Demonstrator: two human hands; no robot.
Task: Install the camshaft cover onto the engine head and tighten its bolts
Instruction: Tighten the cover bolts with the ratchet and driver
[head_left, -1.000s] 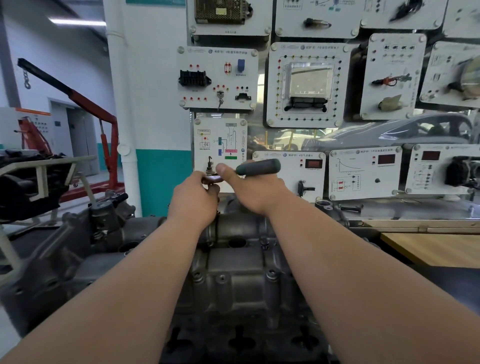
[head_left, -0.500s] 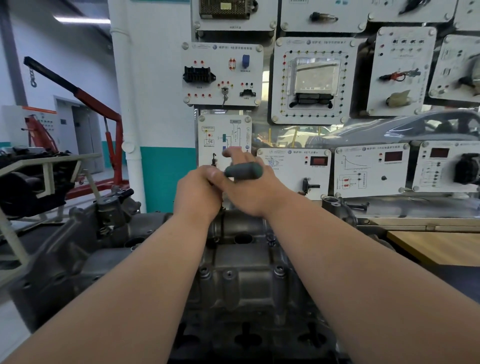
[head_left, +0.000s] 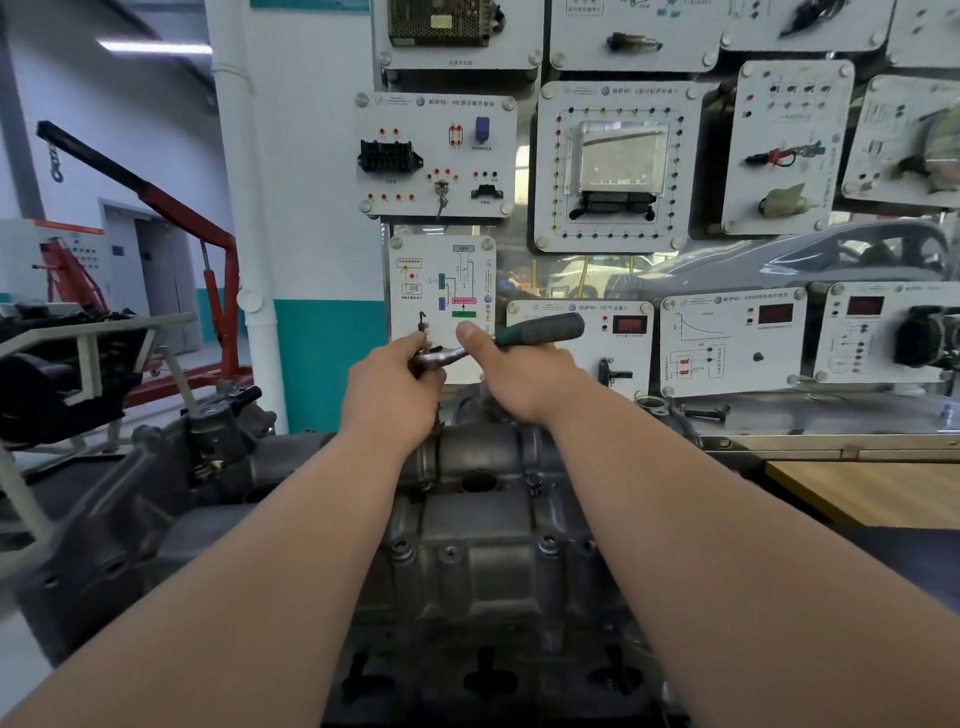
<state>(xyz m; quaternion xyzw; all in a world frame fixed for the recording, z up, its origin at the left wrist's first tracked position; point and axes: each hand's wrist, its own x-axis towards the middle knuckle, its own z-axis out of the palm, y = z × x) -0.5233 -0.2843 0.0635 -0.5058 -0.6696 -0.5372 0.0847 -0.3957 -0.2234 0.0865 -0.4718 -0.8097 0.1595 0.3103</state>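
At the far end of the camshaft cover (head_left: 483, 545), which lies seated on the engine head (head_left: 426, 670) and runs back toward me, I have both hands on the ratchet wrench (head_left: 519, 335). My left hand (head_left: 395, 389) curls its fingers round the chrome ratchet head, over a bolt I cannot see beneath the palm. My right hand (head_left: 519, 379) wraps the dark green handle, with the thumb laid straight along the shank. To do this step well, I judge I should press straight down with the left hand so the socket sits square on the bolt. With the right I should swing the handle in short, even arcs, stopping at a firm snug rather than heaving. Other cover bolts (head_left: 535, 480) show nearer me. I would tighten each in turn, a little at a time, so the cover pulls down flat.
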